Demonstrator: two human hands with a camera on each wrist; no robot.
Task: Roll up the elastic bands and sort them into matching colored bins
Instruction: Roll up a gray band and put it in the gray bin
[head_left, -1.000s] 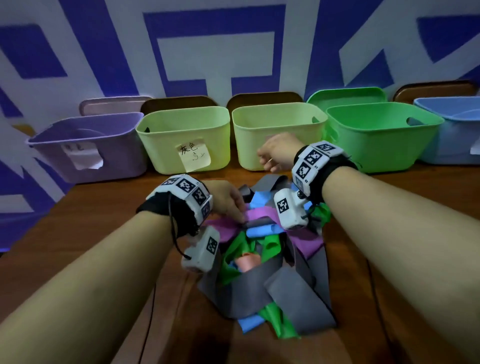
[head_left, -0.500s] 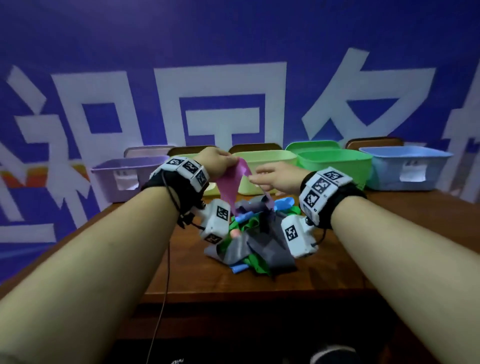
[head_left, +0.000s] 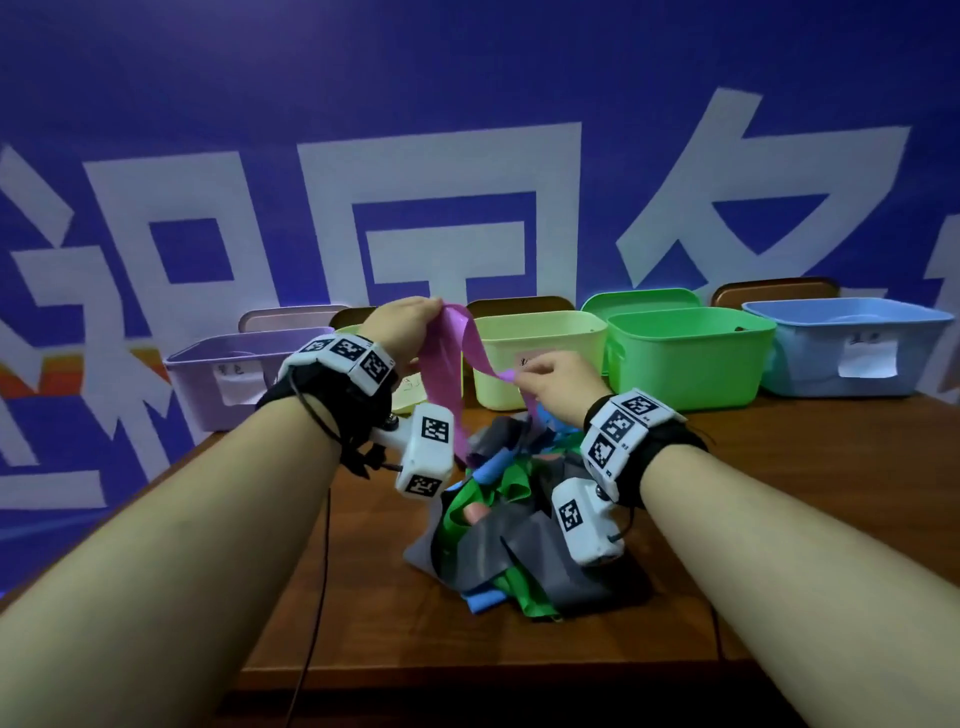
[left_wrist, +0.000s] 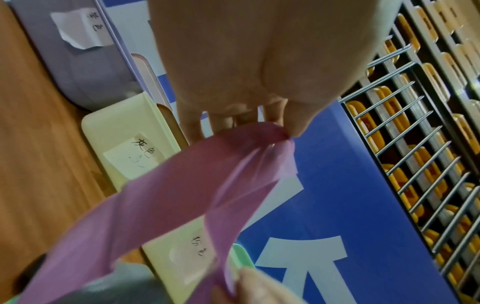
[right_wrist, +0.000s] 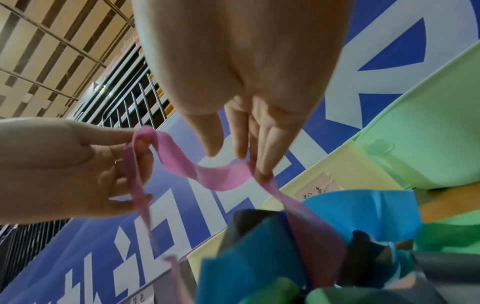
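Above the pile (head_left: 519, 525), both hands now pinch the purple band (head_left: 441, 364), lifted higher.

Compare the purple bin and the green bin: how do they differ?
The purple bin stands at the left end of the row; the green bin is fourth, beside the blue bin. The purple bin carries a white paper label on its front, while the green bin's front shows none. The green bin looks taller and deeper than the purple bin. Both are open-topped plastic tubs standing upright along the far edge of the table.

Sports hall/arena: stadium seats (left_wrist: 415, 164), railings, blue banner (head_left: 467, 104).
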